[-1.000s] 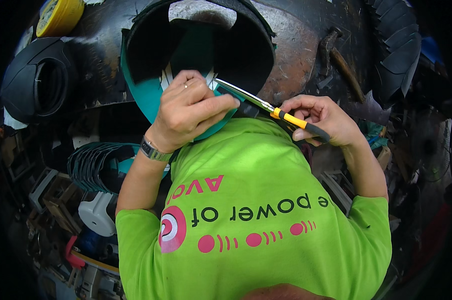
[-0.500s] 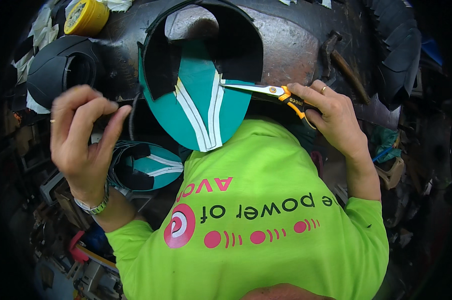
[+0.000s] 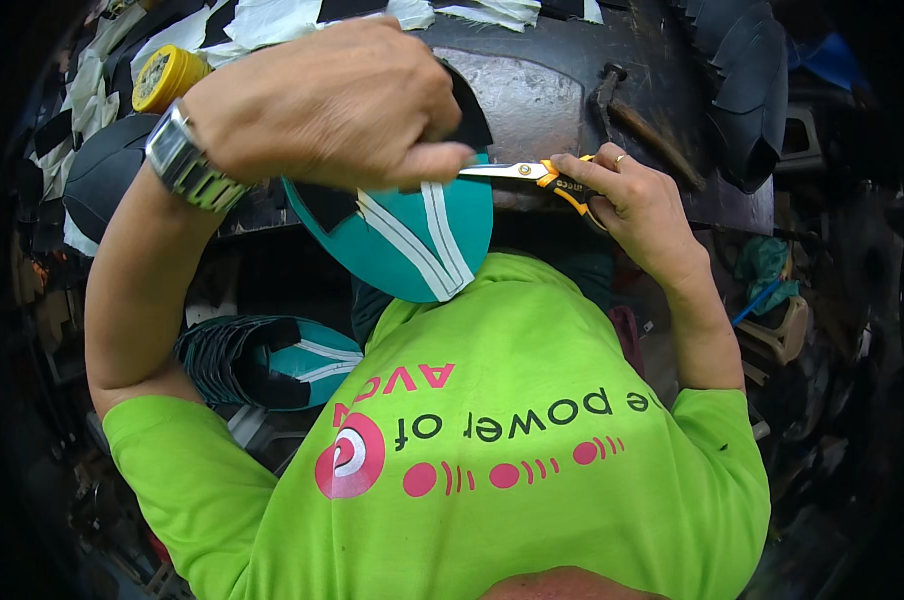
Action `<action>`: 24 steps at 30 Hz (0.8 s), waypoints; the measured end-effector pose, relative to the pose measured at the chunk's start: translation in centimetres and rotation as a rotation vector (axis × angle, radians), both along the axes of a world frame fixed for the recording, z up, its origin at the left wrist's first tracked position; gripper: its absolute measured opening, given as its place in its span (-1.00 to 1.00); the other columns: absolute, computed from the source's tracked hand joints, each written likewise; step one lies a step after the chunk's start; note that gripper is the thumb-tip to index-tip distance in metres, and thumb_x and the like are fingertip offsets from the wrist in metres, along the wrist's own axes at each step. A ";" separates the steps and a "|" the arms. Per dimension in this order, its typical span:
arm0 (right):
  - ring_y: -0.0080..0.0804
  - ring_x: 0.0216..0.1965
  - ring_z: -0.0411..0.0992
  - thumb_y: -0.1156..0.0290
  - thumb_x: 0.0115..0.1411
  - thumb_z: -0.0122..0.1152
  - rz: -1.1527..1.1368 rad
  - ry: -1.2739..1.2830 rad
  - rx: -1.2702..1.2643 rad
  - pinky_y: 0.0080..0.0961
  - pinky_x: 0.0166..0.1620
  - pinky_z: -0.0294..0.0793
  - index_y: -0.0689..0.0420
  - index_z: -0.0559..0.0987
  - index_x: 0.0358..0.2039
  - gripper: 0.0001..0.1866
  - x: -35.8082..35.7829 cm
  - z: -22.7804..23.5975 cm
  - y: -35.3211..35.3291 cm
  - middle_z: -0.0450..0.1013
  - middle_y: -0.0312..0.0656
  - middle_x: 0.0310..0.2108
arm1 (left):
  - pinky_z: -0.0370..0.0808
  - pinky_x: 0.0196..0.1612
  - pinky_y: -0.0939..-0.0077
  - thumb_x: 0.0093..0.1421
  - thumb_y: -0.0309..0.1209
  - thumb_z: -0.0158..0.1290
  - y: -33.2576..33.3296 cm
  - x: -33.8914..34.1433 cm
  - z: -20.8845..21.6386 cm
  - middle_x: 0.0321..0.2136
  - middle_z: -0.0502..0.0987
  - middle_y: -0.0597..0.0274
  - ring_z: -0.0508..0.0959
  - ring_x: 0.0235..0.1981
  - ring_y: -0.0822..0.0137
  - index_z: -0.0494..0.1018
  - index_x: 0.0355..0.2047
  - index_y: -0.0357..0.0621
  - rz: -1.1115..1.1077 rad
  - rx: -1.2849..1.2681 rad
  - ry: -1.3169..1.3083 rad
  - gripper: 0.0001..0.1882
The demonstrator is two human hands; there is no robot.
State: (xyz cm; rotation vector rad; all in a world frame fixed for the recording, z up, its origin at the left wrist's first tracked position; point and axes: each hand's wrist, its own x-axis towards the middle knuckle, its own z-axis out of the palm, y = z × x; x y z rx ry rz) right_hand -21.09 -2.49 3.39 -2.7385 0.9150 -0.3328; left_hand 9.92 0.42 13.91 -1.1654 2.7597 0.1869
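Observation:
A shoe upper lies over the near edge of the bench, with a teal lining (image 3: 337, 235) and a black part (image 3: 470, 115) behind. Two white strips (image 3: 402, 235) form a V on the lining. Above it my left hand (image 3: 342, 105) is closed, wearing a metal watch; its curled fingers hide what they hold, if anything. My right hand (image 3: 637, 205) grips yellow-and-black scissors (image 3: 562, 183), their blades pointing left toward the upper. The blade tips end beside my left thumb, which partly hides them.
A stack of similar uppers (image 3: 237, 360) hangs low on the left. On the bench are a hammer (image 3: 647, 135), a yellow tub (image 3: 169, 80), white cloth scraps (image 3: 272, 22) and a row of black pieces (image 3: 752, 125) at the right. A dark rounded piece (image 3: 112, 175) sits at the left.
My left hand has swung up and right from beside the upper to over it, its fingers curling in. The scissors stay in my right hand by the upper. The whole view has shifted slightly.

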 end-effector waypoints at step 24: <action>-0.12 -0.34 0.52 0.64 0.03 0.32 -0.080 0.018 0.097 -0.23 -0.24 0.50 -0.13 0.61 0.14 -0.38 0.2 0.1 0.9 0.42 -0.17 -0.32 | 0.58 0.05 0.24 0.14 -0.58 0.26 -5.1 1.5 -7.7 -0.01 0.62 0.09 0.63 0.00 0.10 0.57 -0.02 -0.16 0.065 -0.142 -0.119 -0.64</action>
